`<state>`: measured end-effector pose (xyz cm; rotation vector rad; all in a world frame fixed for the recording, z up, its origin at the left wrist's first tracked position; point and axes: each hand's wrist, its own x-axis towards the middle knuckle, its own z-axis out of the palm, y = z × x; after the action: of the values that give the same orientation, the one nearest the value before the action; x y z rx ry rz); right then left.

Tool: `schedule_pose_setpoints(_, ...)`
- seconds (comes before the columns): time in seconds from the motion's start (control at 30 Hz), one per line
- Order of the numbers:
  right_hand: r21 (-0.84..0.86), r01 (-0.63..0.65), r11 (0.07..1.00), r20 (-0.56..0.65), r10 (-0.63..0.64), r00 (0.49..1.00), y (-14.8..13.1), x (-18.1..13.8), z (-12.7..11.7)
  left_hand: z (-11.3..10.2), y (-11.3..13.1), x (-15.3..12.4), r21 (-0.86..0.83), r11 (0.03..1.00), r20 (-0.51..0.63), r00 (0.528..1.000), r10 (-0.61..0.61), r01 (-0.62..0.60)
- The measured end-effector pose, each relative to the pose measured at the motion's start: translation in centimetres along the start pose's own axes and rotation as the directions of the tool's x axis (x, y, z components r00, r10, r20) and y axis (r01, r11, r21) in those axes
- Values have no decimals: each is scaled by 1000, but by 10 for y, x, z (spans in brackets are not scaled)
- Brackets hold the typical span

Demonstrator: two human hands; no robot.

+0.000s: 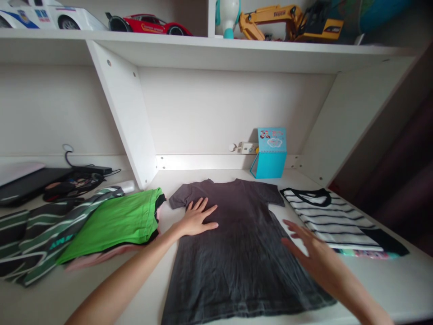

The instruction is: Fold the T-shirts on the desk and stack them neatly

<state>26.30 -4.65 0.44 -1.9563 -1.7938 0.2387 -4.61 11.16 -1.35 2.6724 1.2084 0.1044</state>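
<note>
A dark grey T-shirt (237, 243) lies spread out on the white desktop, its collar toward the back and its hem toward me. Flat on its upper left part, near the sleeve, rests my left hand (198, 218) with the fingers spread. My right hand (306, 241) is over the shirt's right edge, fingers apart and slightly blurred, holding nothing; whether it touches the cloth I cannot tell. To the right is a folded white T-shirt with black stripes (334, 221), lying on a colourful folded piece. Green folded clothing (118, 221) lies on the left over pink cloth.
Striped green and grey clothing (64, 230) lies far left, before a black laptop-like device (30, 185) and cables. A blue desk calendar (270, 155) stands at the back by a white socket (248, 148). Above, a shelf (237, 54) holds toy cars and a yellow toy excavator (291, 20).
</note>
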Motion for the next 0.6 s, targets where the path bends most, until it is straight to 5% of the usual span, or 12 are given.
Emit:
schedule_pose_setpoints(0.1, 29, 252, 967, 178, -253, 951, -63, -2, 36, -10, -15, 8, -104, 994, 18, 999, 28, -26)
schedule_pose_setpoints(0.2, -21, 306, 952, 337, -282, 898, -92, -11, 67, -33, -52, 22, -248, 966, -123, 987, -99, 66)
schedule_pose_setpoints(0.33, -66, 312, 948, 283, -282, 917, -89, -18, 82, -59, -109, 37, -405, 842, -180, 872, -456, 356)
schedule_pose_setpoints(0.43, -63, 317, 946, 259, -291, 921, -85, -19, 80, -61, -132, 42, -471, 792, -84, 873, -480, 389)
schedule_pose_setpoints(0.6, -59, 307, 950, 242, -284, 928, -87, -18, 79, -60, -134, 46, -627, 667, 111, 894, -435, 403)
